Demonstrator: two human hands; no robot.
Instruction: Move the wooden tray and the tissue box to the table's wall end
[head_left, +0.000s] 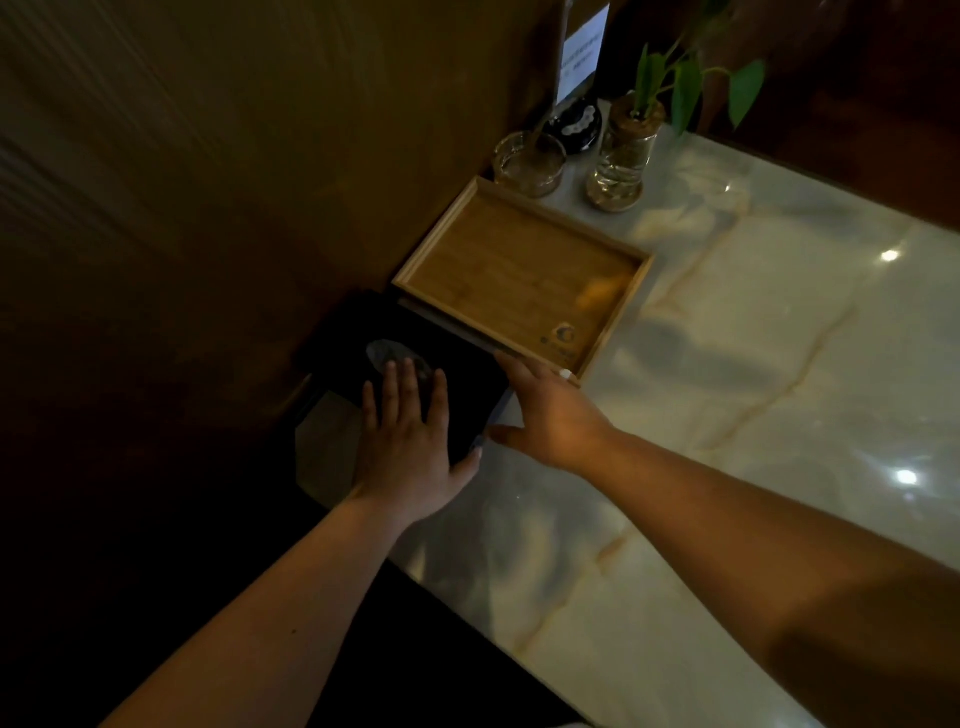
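Observation:
An empty wooden tray (519, 270) lies flat on the marble table (753, 364), one long side against the dark wall. Just in front of it sits a black tissue box (447, 358) with an oval slot on top, also against the wall. My left hand (410, 436) rests flat on the box's top with fingers spread. My right hand (545, 410) is at the box's right side, thumb near its front corner and fingers reaching the tray's near corner. Whether the right hand grips the box is unclear.
Beyond the tray, by the wall, stand a glass ashtray (530, 163), a glass vase with a green plant (623, 156), a black round item (574, 124) and a sign holder (582, 52). The table's front edge runs low in view, with dark floor on the left.

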